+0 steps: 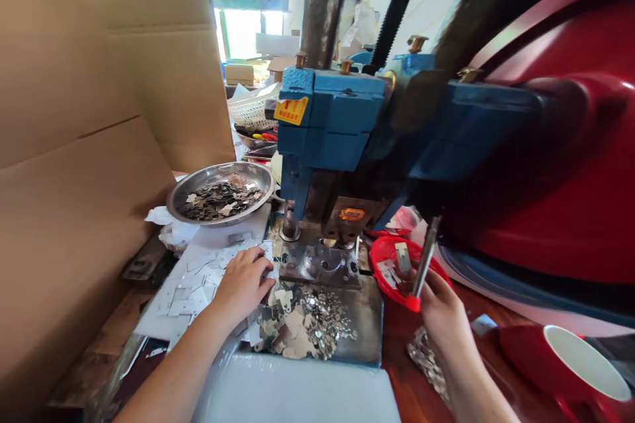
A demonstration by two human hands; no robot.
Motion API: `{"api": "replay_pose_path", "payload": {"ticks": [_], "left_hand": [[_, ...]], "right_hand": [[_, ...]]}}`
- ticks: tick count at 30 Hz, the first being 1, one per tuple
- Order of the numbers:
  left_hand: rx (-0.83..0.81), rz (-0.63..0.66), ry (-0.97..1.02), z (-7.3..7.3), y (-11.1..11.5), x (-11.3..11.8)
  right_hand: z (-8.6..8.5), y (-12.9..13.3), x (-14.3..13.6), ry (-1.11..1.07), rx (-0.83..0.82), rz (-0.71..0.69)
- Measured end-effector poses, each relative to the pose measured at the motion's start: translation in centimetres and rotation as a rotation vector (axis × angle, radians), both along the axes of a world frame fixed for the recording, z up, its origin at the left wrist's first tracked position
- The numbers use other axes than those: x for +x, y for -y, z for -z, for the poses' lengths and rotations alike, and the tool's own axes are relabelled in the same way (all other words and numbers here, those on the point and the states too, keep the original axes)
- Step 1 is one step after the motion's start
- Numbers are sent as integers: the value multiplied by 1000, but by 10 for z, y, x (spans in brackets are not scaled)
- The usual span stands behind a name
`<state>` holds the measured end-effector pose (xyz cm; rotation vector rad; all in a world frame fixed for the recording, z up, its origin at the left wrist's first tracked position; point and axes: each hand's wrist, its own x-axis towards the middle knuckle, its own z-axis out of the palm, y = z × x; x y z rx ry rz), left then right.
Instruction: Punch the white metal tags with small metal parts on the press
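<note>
My left hand (245, 281) is by the left side of the press die (320, 264), with thumb and fingers closed at the edge of a flat metal plate (269, 252). My right hand (441, 304) reaches to the red basket (376, 264), beside a slanting metal rod (425, 258) that crosses in front of its fingers. A small rectangular metal plate (402, 256) stands tilted in the basket near the fingertips. Whether those fingers grip it is hidden. Below the die lie small metal discs (322, 327) and flat scrap pieces (296, 334).
Loose metal plates (191, 291) cover a white sheet on the left. A steel bowl (173, 201) of metal pieces stands behind it, beside a cardboard wall (99, 79). The blue press (327, 119) towers ahead; its red wheel cover (560, 165) and a red mug-like container (526, 350) are right.
</note>
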<state>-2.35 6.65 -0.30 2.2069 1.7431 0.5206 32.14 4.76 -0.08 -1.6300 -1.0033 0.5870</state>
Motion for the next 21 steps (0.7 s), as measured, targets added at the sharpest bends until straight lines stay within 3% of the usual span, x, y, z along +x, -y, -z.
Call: {"api": "replay_pose_path", "payload": {"ticks": [4,10,16,21], "left_hand": [[-1,-39,10,4,-1,3],[19,-44,65,4,-2,1],[31,-7,62,3,-1,-1],[66,15,94,3,-1,-1]], "right_hand": [[0,24,-15,124,-174,-84],[0,31,-50,425,-146,-533],[6,23,-52,666,-170,-657],[8,25,-56,782,-141,-655]]}}
